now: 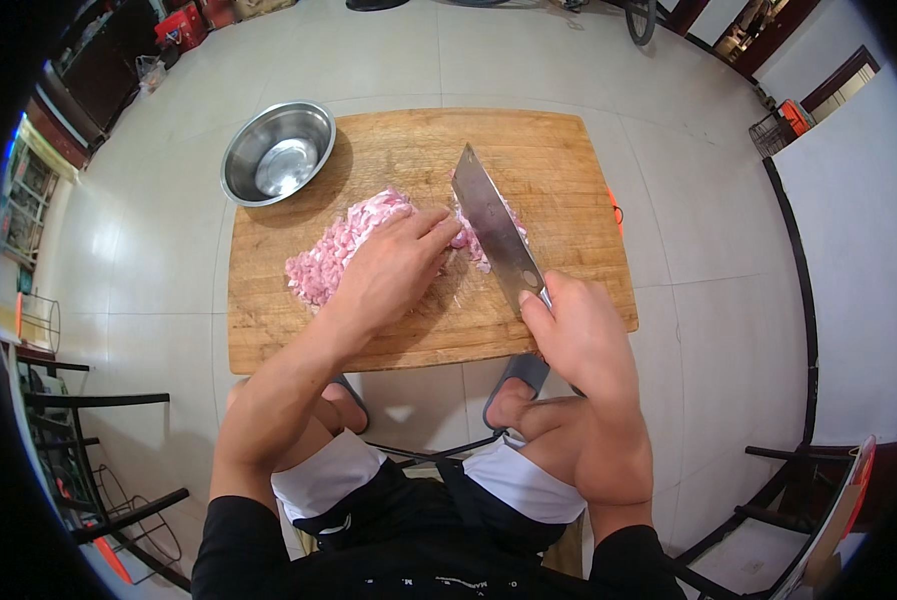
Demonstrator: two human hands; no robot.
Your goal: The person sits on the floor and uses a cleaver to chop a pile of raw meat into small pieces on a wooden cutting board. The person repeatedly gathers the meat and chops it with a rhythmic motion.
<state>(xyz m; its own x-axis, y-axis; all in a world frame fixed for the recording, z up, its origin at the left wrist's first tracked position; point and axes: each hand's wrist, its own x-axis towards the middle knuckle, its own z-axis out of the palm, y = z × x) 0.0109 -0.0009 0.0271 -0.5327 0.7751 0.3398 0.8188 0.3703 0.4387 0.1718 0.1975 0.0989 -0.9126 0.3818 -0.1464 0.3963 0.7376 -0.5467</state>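
Note:
My right hand is wrapped round the handle of a cleaver. Its broad blade slants up and to the left over the board, with small pink meat pieces on both sides of it. My left hand arches over the board left of the blade. Its fingertips press on meat close to the steel, and the thumb is hidden. Beside and partly under that hand lies a larger heap of diced pale pink meat. All of this rests on a wooden cutting board.
An empty steel bowl stands at the board's far left corner. Below the near edge are my knees and slippered feet. Black metal frames stand at the left, and another black frame at the lower right. Pale tiles surround the board.

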